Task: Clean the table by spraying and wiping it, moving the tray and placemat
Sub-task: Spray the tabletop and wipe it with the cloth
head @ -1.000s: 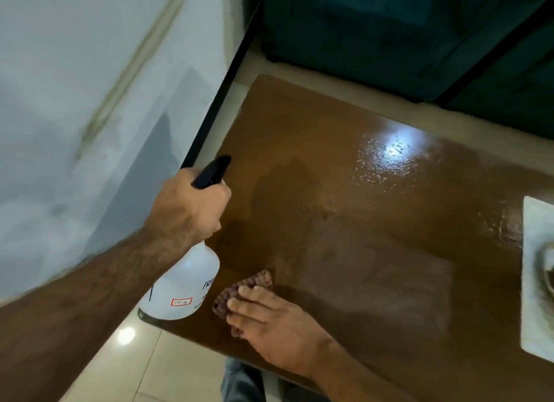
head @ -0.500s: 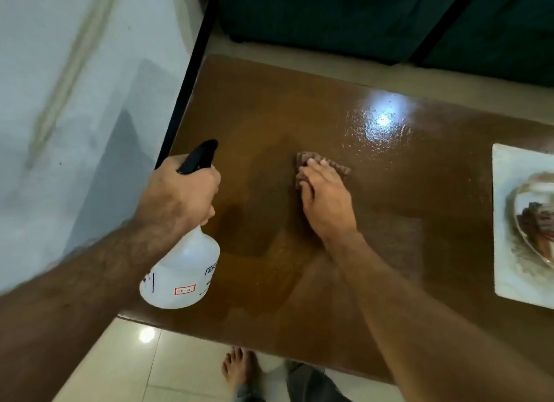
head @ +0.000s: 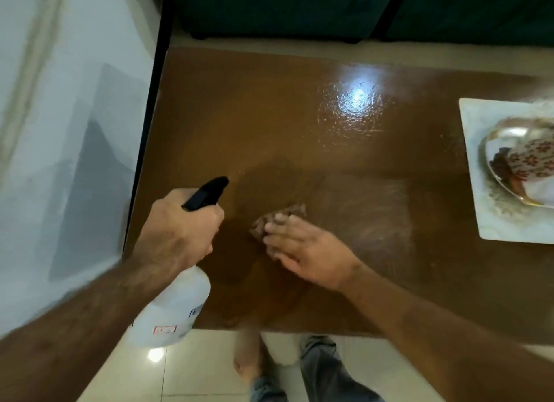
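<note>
A person stands at the near edge of a glossy brown table (head: pixel 269 116), seen from above. Their left hand (head: pixel 180 230), at about eight o'clock, has its fingers wrapped round the neck of a white spray bottle (head: pixel 174 308) with a black nozzle (head: pixel 207 193) aimed toward the table's middle. The bottle's body hangs just over the near edge. Their right hand (head: pixel 302 248), near the centre, presses a small brownish cloth (head: pixel 278 218) flat against the wood, fingers stretched fairly straight over it. At three o'clock a pale placemat (head: pixel 479 167) lies on the table with a shiny tray (head: pixel 503 134) resting on it; both are well apart from the hands. The surface gleams wet around one o'clock. My guess at the risks: a wide wiping stroke rightward could knock the placemat, and spray could drift onto the tray's contents.
</note>
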